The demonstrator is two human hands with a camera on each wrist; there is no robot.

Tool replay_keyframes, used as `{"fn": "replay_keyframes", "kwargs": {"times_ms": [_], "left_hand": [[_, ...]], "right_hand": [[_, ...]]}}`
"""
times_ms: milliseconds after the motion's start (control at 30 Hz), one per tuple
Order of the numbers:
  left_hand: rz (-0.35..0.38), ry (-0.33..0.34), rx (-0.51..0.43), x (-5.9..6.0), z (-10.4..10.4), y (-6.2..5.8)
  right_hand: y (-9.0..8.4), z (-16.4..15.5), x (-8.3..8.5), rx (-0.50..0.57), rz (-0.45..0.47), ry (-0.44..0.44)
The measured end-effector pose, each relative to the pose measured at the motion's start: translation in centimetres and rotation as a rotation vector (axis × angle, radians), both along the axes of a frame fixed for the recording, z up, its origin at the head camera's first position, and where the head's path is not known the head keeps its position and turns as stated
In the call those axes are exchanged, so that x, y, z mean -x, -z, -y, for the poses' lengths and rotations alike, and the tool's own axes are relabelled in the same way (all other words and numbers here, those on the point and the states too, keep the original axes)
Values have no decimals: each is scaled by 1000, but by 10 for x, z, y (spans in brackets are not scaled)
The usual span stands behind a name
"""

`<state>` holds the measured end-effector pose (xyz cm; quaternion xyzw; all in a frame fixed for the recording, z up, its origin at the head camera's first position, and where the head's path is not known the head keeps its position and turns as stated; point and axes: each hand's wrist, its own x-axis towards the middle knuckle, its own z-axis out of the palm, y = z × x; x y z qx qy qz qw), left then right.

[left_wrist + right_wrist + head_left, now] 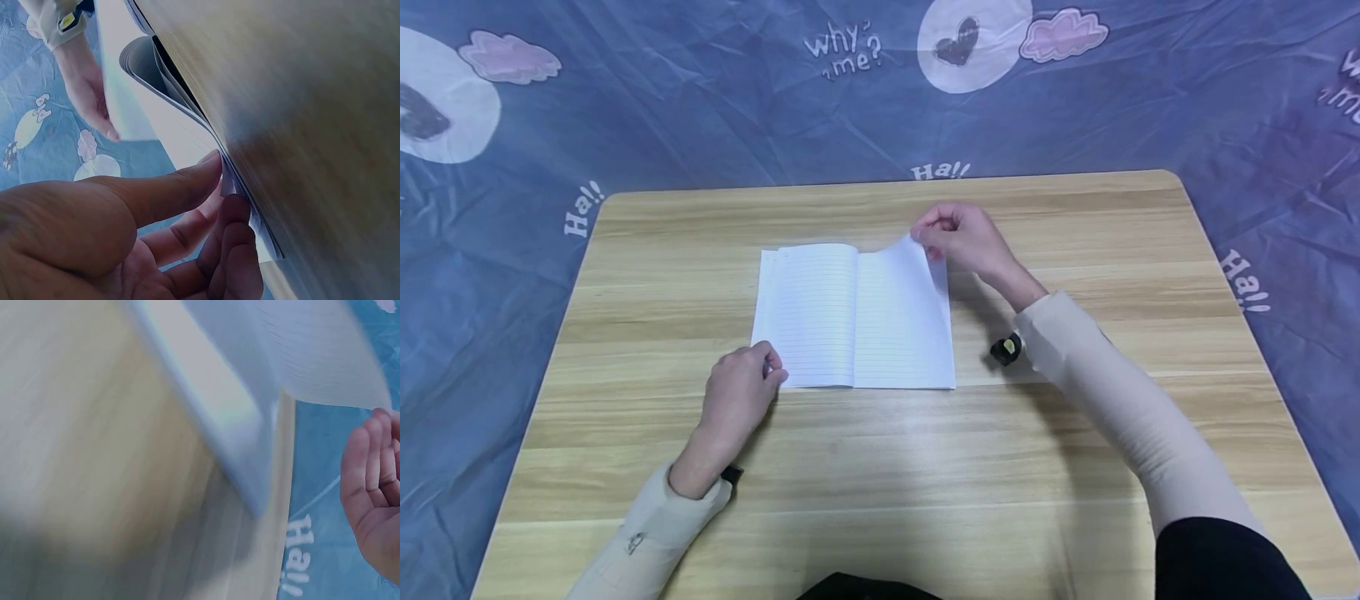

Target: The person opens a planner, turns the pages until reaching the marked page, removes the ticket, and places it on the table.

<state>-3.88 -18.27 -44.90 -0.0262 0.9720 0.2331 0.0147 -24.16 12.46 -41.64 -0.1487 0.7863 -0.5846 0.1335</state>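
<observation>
Here the left hand (739,392) pins the open notebook's (850,317) lower left corner on the surface (1075,217), thumb and fingers pinching its edge. The right hand (958,237) pinches the top right page corner, lifted.

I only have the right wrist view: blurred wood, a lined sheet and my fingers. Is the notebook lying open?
Observer: Yes, the white lined notebook lies open on the light wooden table, the right hand lifting its right page's top corner.
Operator: Where is the left hand?
Observer: The left hand pinches the notebook's lower left corner, thumb on the page edges.
Operator: Anything beside it?
Observer: No other object shows on the table.
</observation>
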Motion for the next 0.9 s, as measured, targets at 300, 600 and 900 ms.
{"fn": "replay_keyframes", "kwargs": {"times_ms": [300,600,900], "left_hand": [[11,3,11,1,-1,1],[-66,11,63,-2,-6,-5],[-446,110,-55,-3,-23,-15]], "right_hand": [[-12,30,8,382,289,13],[-16,47,8,501,379,31],[-17,54,5,546,412,51]]}}
